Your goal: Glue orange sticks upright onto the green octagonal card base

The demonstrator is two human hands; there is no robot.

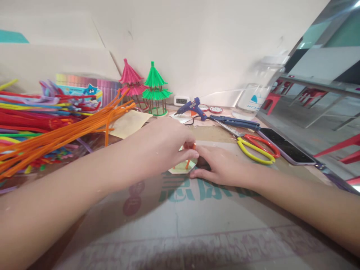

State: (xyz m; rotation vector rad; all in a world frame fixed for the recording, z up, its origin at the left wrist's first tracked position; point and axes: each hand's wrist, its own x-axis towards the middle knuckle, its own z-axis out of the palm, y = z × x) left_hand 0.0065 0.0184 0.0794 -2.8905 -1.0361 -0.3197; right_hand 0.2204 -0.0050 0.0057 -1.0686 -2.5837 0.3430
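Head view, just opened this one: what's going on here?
A person's left hand bends over a small pale base with orange stems; the right hand is at its right edge. What each grips is hidden. Beyond are a pink model tower, a green model tower, a blue glue gun and scissors.

A white wall or panel (202,45) closes off the rear, bearing a teal patch (12,36) at far left. At right, grey floor (298,122) carries a thin-legged table (312,84) and red seating (271,102), detail blurred; bright light (356,3) shows top right.
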